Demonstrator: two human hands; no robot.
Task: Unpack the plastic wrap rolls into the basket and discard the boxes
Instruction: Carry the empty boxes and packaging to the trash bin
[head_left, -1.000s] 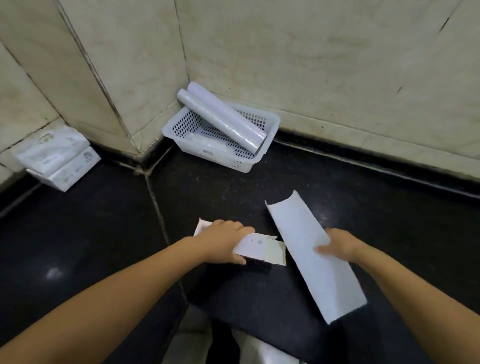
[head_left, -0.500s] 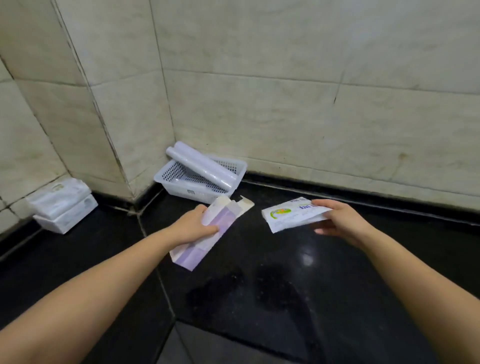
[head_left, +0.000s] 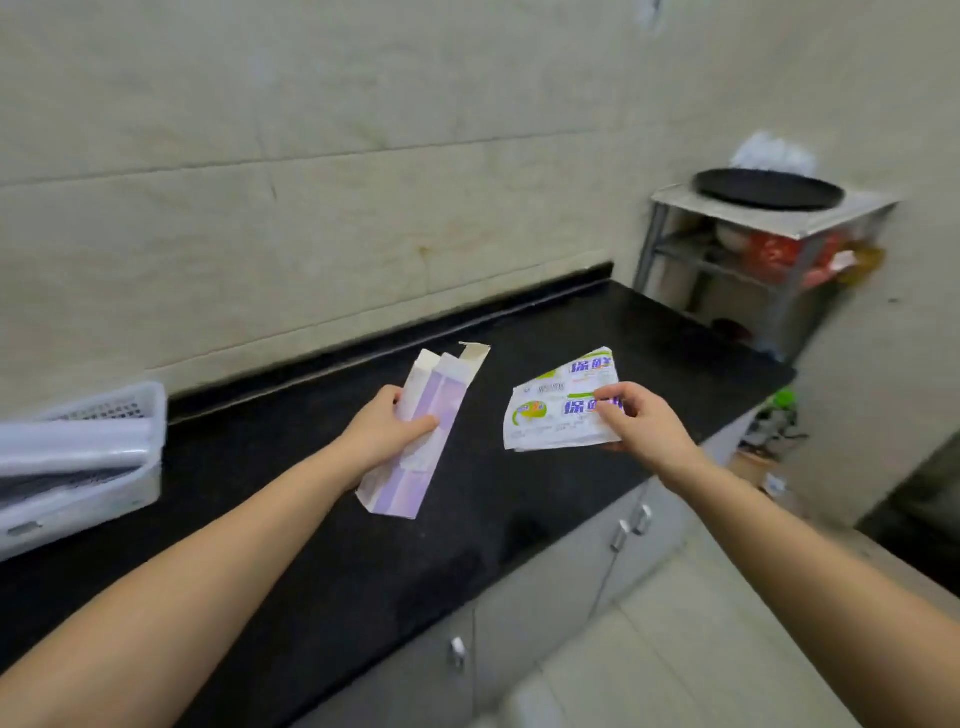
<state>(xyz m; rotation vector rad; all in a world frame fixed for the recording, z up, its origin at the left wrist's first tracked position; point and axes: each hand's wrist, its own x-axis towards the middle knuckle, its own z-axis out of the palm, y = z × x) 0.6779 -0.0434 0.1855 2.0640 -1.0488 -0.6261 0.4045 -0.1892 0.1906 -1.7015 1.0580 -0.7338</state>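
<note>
Both hands have swung right, the white mesh plastic basket (head_left: 111, 415) holding rolls now at frame's left; left hand (head_left: 384, 431) grips a flattened purple-white box (head_left: 415, 441), right hand (head_left: 631, 421) a printed white one (head_left: 556, 410), probably bound for discarding

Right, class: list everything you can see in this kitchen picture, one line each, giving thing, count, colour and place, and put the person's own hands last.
Flattened box: one, purple and white, held above the countertop.
Folded printed packaging: one, white with green and blue print, held right of the box.
Basket: one, white, far left on the countertop.
Plastic wrap rolls: at least two, translucent white, lying in the basket.
Countertop: one, black, along the tiled wall.
Cabinet doors: grey, under the countertop.
Metal rack: one, grey, far right.
Round pan: one, black, on the rack.
Left hand: grips the box.
Right hand: grips the packaging.
</note>
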